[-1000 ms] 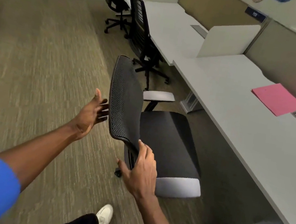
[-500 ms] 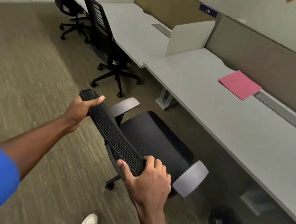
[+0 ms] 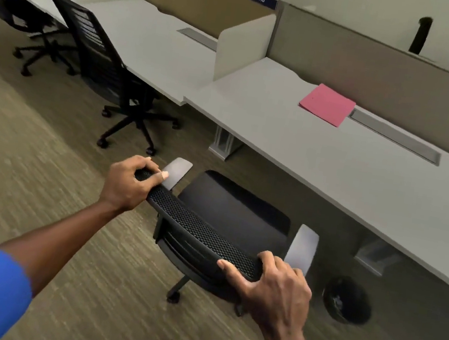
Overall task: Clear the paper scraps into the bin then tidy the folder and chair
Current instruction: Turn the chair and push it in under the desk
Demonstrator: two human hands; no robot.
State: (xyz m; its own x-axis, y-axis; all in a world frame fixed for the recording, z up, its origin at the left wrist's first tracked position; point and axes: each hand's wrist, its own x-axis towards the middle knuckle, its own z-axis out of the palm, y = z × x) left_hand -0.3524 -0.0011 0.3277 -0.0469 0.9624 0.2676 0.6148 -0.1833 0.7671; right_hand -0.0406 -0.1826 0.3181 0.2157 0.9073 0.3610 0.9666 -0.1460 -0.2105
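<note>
Last step of the task, by the look of it: tucking in the black mesh-backed office chair with pale grey armrests point(image 3: 228, 217). Left hand point(image 3: 128, 184) closed over the top edge of the backrest at its 10 o'clock end, thumb laid along the front. Right hand point(image 3: 272, 290) curled round the 4 o'clock end, fingers wrapped over the rim, thumb stretched along the mesh. Seat facing the long pale grey tabletop point(image 3: 361, 184), front edge near it but not yet under. Flat pink paper folder point(image 3: 327, 105) lying at about 1 o'clock, squared near the grey cable slot, seemingly already tidied. Round black bin point(image 3: 348, 300) on the carpet at 3 o'clock of the chair, just beside the right armrest; no scraps visible on the tabletop. Next move: an even push from both hands toward 1 o'clock, armrests kept below the tabletop edge, castors clear of the bin.
</note>
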